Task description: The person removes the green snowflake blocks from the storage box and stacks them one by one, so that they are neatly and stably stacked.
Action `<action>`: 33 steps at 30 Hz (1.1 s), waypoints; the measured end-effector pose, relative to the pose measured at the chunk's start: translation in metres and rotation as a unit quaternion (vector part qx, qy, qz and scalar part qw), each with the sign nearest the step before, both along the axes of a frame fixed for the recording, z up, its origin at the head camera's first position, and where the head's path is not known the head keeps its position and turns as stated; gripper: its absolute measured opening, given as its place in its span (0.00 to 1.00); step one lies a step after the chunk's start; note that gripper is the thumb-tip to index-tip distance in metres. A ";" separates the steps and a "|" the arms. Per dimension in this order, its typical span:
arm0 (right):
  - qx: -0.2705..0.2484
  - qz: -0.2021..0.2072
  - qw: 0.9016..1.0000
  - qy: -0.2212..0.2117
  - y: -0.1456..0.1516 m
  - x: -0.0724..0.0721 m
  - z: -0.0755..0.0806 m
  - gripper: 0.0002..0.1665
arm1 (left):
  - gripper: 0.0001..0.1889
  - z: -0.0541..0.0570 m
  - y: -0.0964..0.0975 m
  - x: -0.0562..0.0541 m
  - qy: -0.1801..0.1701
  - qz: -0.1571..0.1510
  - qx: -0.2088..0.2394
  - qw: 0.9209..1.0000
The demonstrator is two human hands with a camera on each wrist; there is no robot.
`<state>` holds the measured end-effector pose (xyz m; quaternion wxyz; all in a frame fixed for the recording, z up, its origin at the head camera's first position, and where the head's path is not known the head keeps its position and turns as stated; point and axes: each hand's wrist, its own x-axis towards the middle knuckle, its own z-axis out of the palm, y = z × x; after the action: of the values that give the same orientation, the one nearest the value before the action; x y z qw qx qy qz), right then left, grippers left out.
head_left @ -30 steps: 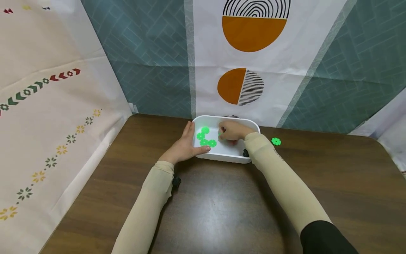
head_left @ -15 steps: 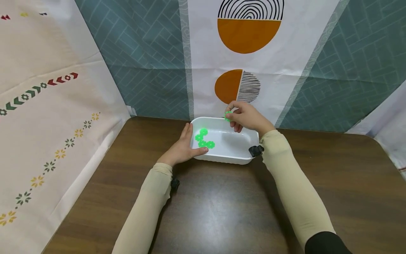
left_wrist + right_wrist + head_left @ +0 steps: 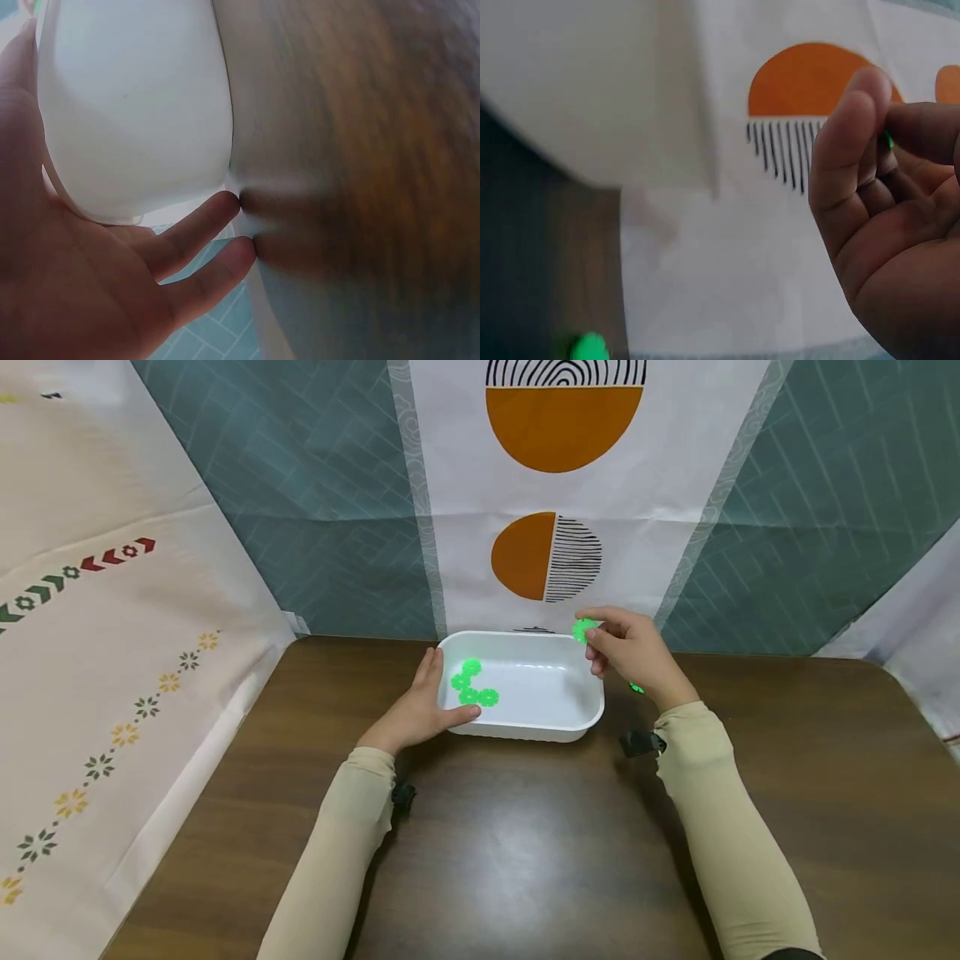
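Green shows where we see the right hand (image 3: 628,653) pinch 1 disc (image 3: 581,629) near the back right corner of the white tray (image 3: 543,692). The left hand (image 3: 417,710), thumb spread from straight fingers, touches the tray's left end. Inside, leftward, lie 4 discs (image 3: 468,696); 1 more disc (image 3: 636,687) sits right of the tray.

Bright green discs (image 3: 488,697); white tray (image 3: 543,693); brown, apparently wood-grained table (image 3: 495,860); teal brick-patterned backdrop (image 3: 315,527)
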<state>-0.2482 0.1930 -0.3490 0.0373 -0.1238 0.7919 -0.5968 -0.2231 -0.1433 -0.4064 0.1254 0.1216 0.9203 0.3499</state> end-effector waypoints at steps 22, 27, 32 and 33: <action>0.026 -0.029 0.999 -0.037 0.084 0.004 -0.031 0.19 | 0.65 0.006 -0.002 -0.001 -0.006 0.004 0.005 1.000; 0.039 -0.020 0.997 -0.067 0.093 0.005 -0.038 0.22 | 0.65 0.005 0.000 -0.001 -0.006 0.002 0.002 1.000; 0.032 -0.016 0.994 -0.104 0.101 0.003 -0.050 0.24 | 0.65 0.004 0.003 -0.001 -0.009 0.000 0.000 1.000; 0.030 -0.014 0.993 -0.113 0.102 0.002 -0.053 0.24 | 0.65 0.004 0.003 -0.001 -0.010 0.000 0.001 1.000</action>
<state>-0.2462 0.2952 -0.4018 0.1219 -0.0428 0.8016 -0.5837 -0.2244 -0.1403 -0.4026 0.1344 0.1186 0.9188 0.3517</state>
